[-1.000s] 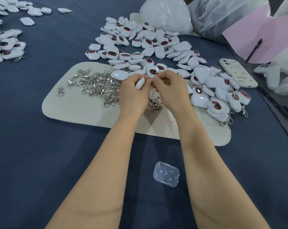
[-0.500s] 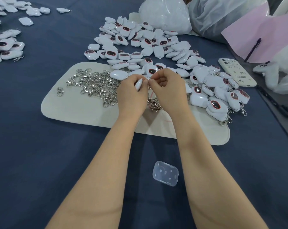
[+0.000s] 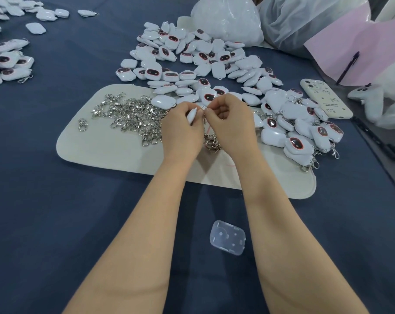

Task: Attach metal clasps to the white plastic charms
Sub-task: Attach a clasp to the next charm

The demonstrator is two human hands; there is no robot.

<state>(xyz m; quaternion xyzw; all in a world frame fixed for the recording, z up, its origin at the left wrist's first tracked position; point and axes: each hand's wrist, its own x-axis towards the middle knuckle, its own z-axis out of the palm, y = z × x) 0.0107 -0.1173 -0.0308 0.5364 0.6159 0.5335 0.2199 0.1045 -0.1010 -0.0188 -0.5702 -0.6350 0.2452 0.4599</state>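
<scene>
My left hand grips a white plastic charm edge-on above the beige mat. My right hand pinches a small metal clasp right against the charm; the clasp is mostly hidden by my fingers. A heap of loose metal clasps lies on the mat left of my hands. A large pile of white charms with dark red-rimmed faces spreads behind my hands. Charms with clasps attached are heaped at the mat's right end.
A clear plastic case lies on the blue cloth between my forearms. A white phone sits at the right, with pink paper and a pen beyond it. Plastic bags stand at the back. More charms lie far left.
Both hands stay together over the mat, with the fingers of my right hand shifting slightly at the charm's edge. Nothing else has moved.
</scene>
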